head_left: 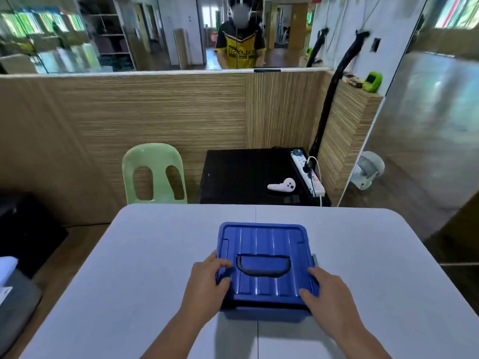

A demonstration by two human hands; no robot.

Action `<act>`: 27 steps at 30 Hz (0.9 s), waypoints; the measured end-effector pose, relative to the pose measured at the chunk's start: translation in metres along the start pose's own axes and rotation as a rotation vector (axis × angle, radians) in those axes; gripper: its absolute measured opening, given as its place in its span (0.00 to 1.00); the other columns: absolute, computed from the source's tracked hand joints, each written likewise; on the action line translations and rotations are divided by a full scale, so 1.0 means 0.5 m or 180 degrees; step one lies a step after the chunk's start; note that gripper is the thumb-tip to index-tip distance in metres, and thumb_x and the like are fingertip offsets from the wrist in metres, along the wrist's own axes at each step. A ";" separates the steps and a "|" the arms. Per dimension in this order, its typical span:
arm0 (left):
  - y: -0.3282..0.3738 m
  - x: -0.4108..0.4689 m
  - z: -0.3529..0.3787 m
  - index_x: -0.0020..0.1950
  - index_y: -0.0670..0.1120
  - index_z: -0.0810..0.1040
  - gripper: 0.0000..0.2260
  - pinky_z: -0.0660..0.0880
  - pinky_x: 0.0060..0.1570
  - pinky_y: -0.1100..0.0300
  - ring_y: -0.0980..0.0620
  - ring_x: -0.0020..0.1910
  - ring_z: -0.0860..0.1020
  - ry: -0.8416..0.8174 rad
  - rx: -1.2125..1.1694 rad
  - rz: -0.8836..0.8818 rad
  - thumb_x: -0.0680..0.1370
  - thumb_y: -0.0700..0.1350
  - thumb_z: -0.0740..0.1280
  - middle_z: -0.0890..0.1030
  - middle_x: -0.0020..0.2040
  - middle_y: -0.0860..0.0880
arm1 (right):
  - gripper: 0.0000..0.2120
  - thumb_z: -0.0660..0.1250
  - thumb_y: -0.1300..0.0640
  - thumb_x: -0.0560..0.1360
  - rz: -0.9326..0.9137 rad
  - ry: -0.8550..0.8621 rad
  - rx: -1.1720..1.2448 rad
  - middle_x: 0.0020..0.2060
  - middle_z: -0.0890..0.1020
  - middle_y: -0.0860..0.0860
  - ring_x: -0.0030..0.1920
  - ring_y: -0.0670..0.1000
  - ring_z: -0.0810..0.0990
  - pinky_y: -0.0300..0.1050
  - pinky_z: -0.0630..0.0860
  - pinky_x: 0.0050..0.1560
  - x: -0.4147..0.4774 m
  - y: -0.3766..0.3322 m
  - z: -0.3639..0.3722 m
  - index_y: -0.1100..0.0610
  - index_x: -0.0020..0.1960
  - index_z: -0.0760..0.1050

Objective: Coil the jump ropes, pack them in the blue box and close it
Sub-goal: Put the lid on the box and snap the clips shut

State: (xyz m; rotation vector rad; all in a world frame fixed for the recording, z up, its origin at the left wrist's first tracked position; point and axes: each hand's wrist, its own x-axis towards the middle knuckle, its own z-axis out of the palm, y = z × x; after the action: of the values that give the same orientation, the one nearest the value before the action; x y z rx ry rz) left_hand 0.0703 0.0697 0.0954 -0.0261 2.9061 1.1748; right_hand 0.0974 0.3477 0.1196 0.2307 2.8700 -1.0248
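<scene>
Ribbed blue plastic box [264, 314] sits at 6 o'clock on the grey desk [155, 255], lid [264, 242] on. Left hand [207, 279] grip clasps the lid's 9 o'clock edge, right hand [327, 290] grip its 4 o'clock corner; press evenly so it seats all round.

Blue box [264, 314] on our grey tabletop [155, 255], our left hand [207, 279] gripping its lid [264, 242] edge, our right hand [329, 294] gripping the near-right corner.
</scene>
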 end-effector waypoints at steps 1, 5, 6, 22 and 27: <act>-0.003 0.000 0.002 0.56 0.60 0.80 0.14 0.79 0.55 0.56 0.47 0.55 0.79 -0.0011 0.0011 -0.0001 0.77 0.41 0.69 0.79 0.60 0.61 | 0.23 0.71 0.57 0.78 -0.0043 -0.0013 -0.0031 0.58 0.81 0.50 0.52 0.47 0.77 0.26 0.68 0.47 0.000 0.002 0.002 0.57 0.72 0.74; -0.006 -0.001 0.009 0.61 0.57 0.81 0.14 0.76 0.62 0.57 0.53 0.60 0.74 -0.0067 0.0127 0.0015 0.79 0.41 0.68 0.76 0.58 0.65 | 0.22 0.70 0.56 0.78 -0.0051 -0.0050 -0.0158 0.60 0.81 0.51 0.54 0.47 0.76 0.30 0.69 0.50 0.002 0.010 0.009 0.57 0.72 0.74; -0.006 -0.001 0.012 0.62 0.56 0.80 0.15 0.73 0.64 0.59 0.54 0.62 0.71 -0.0088 0.0171 0.0005 0.79 0.40 0.68 0.75 0.59 0.64 | 0.23 0.70 0.56 0.78 -0.0024 -0.0063 -0.0177 0.62 0.81 0.51 0.57 0.49 0.77 0.33 0.71 0.54 0.004 0.015 0.013 0.57 0.72 0.73; -0.017 -0.025 0.015 0.73 0.54 0.75 0.18 0.66 0.62 0.67 0.56 0.59 0.64 -0.0200 0.0500 0.0126 0.82 0.45 0.65 0.71 0.71 0.62 | 0.20 0.62 0.46 0.80 -0.0234 -0.0222 -0.1081 0.76 0.67 0.41 0.67 0.47 0.64 0.39 0.75 0.58 0.018 0.056 0.036 0.50 0.70 0.76; -0.020 -0.033 0.017 0.75 0.53 0.73 0.20 0.65 0.67 0.65 0.59 0.60 0.61 -0.0199 0.0487 0.0054 0.83 0.46 0.64 0.68 0.75 0.60 | 0.21 0.61 0.44 0.80 -0.0275 -0.0240 -0.1139 0.76 0.66 0.40 0.67 0.46 0.64 0.39 0.76 0.56 0.009 0.066 0.041 0.48 0.70 0.75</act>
State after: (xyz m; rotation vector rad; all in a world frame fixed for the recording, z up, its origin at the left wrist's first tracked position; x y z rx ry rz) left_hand 0.0870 0.0685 0.0825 0.0357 2.9369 0.9340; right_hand 0.0994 0.3606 0.0825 0.0410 2.9467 -0.5003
